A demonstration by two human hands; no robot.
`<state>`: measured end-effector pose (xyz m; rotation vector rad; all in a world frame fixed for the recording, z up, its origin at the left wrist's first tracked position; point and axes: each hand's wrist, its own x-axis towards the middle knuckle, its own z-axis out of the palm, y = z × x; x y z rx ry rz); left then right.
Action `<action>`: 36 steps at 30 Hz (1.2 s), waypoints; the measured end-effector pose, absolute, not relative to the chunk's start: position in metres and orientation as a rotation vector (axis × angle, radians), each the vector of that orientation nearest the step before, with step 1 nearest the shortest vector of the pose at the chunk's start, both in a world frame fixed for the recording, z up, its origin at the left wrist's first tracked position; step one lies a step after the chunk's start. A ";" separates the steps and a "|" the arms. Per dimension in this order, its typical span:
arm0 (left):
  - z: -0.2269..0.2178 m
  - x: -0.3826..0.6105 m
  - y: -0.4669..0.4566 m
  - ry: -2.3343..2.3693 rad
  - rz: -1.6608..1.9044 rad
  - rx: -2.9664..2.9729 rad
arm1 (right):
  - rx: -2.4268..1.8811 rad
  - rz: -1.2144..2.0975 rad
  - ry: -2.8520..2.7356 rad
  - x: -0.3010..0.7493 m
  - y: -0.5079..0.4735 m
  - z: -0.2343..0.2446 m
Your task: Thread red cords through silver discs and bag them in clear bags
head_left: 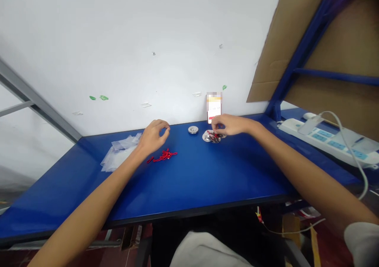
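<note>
Head view: our left hand [154, 136] hovers just above red cords [162, 155], thumb & forefinger nearly pinched, can't tell if holding anything. Our right hand [230, 125] curls down onto disc pile [213, 137]; grip hidden by fingers. Stock seems laid out per hand, bags [120, 153] far left. Pile bits too small to ID.

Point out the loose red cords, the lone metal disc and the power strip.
red cords [162, 155]: head view, middle of bundle.
metal disc [193, 130]: head view, top face.
power strip [328, 140]: head view, socket face.

One card [214, 109], one power strip [325, 140], perhaps three discs [193, 130].
</note>
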<state>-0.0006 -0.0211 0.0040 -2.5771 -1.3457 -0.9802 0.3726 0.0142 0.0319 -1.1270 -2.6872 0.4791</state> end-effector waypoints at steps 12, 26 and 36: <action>-0.006 0.002 -0.016 -1.351 -0.892 -2.677 | -1.183 0.419 -2.543 0.366 0.016 0.023; 0.038 -0.017 -0.035 -1.559 -0.083 -3.219 | -0.928 -0.236 -2.581 0.305 0.038 -0.038; 0.034 -0.028 -0.027 -1.565 0.094 -3.166 | -0.746 -0.366 -2.291 0.312 0.007 -0.010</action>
